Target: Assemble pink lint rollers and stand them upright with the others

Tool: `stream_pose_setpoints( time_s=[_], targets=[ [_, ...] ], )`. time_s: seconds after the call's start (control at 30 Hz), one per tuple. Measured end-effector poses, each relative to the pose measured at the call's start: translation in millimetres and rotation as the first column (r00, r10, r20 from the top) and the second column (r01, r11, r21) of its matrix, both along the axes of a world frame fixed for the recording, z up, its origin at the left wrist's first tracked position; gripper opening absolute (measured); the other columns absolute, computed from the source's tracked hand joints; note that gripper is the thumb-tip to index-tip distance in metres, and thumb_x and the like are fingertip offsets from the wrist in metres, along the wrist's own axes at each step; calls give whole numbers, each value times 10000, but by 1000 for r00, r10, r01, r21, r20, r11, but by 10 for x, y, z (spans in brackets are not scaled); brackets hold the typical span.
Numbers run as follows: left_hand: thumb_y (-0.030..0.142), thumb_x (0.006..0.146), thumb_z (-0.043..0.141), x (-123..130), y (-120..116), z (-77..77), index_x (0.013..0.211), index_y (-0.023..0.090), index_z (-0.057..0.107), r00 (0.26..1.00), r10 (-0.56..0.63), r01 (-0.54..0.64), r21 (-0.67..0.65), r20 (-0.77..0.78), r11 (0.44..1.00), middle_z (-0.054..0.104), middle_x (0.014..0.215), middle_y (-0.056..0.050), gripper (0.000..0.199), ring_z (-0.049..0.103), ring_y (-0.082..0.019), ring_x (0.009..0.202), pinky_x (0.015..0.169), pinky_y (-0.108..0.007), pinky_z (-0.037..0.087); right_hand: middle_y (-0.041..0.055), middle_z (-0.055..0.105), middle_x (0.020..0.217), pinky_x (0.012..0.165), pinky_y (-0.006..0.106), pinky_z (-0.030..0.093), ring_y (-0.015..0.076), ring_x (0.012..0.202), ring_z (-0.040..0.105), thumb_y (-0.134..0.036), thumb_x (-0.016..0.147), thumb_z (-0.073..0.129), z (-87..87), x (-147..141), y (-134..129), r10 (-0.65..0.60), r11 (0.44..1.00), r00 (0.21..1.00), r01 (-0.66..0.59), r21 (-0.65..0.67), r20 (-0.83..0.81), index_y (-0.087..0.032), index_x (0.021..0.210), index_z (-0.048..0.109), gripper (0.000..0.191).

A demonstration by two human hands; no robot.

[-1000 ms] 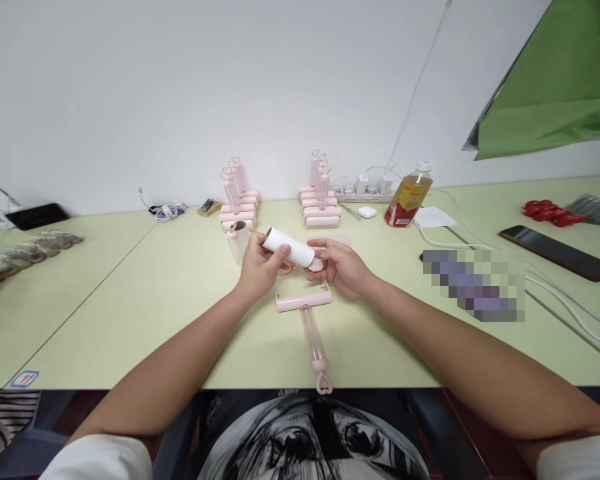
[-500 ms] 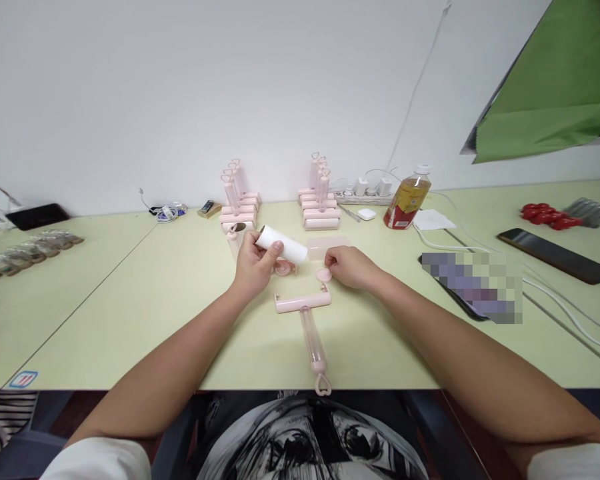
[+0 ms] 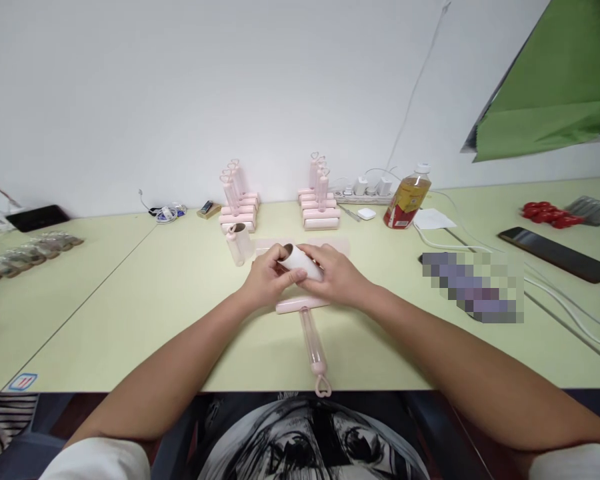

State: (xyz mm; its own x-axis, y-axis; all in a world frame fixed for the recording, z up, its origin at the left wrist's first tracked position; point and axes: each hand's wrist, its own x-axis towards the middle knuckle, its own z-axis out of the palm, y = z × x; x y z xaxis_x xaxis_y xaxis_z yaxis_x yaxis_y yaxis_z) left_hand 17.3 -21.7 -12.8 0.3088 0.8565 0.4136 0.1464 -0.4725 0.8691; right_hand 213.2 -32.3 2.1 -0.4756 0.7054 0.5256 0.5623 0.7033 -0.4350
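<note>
A white lint roller refill (image 3: 304, 263) is held tilted above the table, its open cardboard core facing left. My left hand (image 3: 267, 275) grips the core end with thumb and fingers. My right hand (image 3: 337, 275) is closed around the other end, and its palm hides that end and anything inside it. Just below my hands lies a pink lint roller frame (image 3: 300, 305), partly covered by them, with its clear handle (image 3: 313, 340) and heart-shaped loop (image 3: 323, 385) pointing toward me.
Behind my hands stand two rows of pink lint rollers (image 3: 239, 220) (image 3: 321, 223). A loose clear handle (image 3: 236, 249) and a roll (image 3: 246, 241) are at left. Clear pink covers (image 3: 339, 245) lie behind my hands. A drink bottle (image 3: 408, 198), phones (image 3: 557, 255) and cables occupy the right.
My right hand has left the spot where it pinched a round pink cap and now holds the refill's right end. The cap is out of sight. The refill has shifted slightly right and down.
</note>
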Motion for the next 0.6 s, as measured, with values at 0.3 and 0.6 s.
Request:
stream_pose_setpoints(
  time_s=[0.3, 0.6],
  targets=[
    [405, 906, 577, -71, -91, 184, 972, 184, 606, 932, -102, 142, 90, -348, 986, 664, 940, -41, 232, 596, -124, 769, 700, -254, 464, 90, 635, 948, 742, 373, 443, 248, 834, 561, -350, 735, 655, 70, 559, 533, -657, 741, 673, 660, -126, -339, -181, 1019, 546, 348],
    [463, 850, 593, 6, -177, 236, 931, 201, 673, 613, -225, 299, -41, -758, 953, 679, 855, -15, 286, 572, -161, 734, 595, -255, 342, 146, 624, 1157, 807, 385, 476, 304, 1003, 603, -291, 659, 672, -147, 798, 740, -801, 520, 599, 701, -488, 8, -174, 1182, 499, 563]
  ],
)
